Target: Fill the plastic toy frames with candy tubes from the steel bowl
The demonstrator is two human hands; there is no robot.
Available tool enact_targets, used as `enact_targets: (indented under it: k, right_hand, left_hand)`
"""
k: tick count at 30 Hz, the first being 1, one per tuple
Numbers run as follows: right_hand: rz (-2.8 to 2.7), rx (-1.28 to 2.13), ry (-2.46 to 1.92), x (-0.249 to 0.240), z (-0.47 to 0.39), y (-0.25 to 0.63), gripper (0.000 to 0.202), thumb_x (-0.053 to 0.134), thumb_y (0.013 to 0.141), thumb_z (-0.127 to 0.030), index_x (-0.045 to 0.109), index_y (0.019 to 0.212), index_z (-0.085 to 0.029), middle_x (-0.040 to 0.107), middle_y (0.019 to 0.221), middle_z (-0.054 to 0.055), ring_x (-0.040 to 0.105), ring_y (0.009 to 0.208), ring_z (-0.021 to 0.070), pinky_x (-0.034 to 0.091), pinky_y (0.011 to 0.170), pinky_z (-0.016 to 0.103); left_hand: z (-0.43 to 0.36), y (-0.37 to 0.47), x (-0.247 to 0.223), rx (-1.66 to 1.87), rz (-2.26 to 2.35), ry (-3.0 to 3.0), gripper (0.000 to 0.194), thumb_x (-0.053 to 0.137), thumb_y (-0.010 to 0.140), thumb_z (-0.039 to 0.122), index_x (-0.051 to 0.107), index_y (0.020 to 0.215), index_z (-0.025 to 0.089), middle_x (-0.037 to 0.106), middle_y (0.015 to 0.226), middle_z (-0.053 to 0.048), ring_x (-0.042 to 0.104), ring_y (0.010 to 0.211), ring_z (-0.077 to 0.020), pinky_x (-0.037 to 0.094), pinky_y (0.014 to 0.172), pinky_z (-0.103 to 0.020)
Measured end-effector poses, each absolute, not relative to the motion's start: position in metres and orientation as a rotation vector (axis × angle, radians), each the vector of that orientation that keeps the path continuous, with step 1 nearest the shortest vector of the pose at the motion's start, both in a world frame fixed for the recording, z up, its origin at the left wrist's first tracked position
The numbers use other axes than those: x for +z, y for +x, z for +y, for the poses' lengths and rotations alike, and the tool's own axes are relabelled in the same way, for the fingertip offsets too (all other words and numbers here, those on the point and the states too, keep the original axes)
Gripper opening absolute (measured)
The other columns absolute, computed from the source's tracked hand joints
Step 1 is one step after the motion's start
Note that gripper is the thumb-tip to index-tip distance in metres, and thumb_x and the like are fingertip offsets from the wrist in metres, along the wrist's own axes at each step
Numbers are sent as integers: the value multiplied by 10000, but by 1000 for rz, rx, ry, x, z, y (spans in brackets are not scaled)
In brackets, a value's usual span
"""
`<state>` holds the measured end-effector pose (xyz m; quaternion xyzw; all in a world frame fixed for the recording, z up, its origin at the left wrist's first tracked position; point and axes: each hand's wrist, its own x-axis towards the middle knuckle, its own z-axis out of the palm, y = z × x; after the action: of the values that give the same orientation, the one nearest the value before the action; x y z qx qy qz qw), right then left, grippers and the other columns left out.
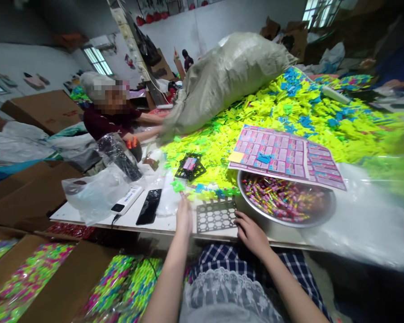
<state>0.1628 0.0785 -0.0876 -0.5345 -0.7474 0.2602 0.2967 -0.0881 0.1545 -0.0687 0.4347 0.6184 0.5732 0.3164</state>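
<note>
My left hand (184, 215) is near the table's front edge, its fingers pointing at a bright green plastic piece (177, 185); whether it grips the piece is too blurred to tell. My right hand (252, 231) rests its fingertips on the right edge of a dark grid tray (217, 216) with hexagonal holes, its fingers somewhat apart. Blue and yellow pieces lie along the tray's far edge. Beyond it, a second black grid (199, 172) carries a small pink label. To the right, a metal bowl (240, 190) holds many small wrapped candies, partly covered by printed pink sheets (272, 150).
A large yellow-green heap (272, 112) spreads behind, under a big grey sack (229, 76). Another person (103, 112) reaches toward the sack. A black phone (149, 206), a white device (129, 199) and clear bags lie at left. Boxes (63, 278) of colourful packs stand below.
</note>
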Motion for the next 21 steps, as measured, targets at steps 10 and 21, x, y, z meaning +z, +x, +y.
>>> enact_targets:
  k: [10, 21]
  right_hand:
    - [-1993, 687, -1428, -84, 78, 164, 332, 407, 768, -117, 587, 1031, -208, 429, 1339, 37, 467, 1159, 187, 399, 962, 323]
    - [-1982, 689, -1429, -85, 78, 163, 334, 409, 769, -122, 584, 1040, -210, 428, 1341, 35, 461, 1167, 187, 398, 965, 326]
  left_hand:
    - [132, -84, -71, 1584, 1493, 962, 357, 554, 747, 433, 511, 999, 184, 609, 993, -64, 584, 901, -134, 464, 752, -239]
    - [144, -90, -82, 1348, 1832, 1292, 253, 645, 646, 375, 583, 757, 157, 637, 723, -34, 586, 706, -176, 435, 660, -279]
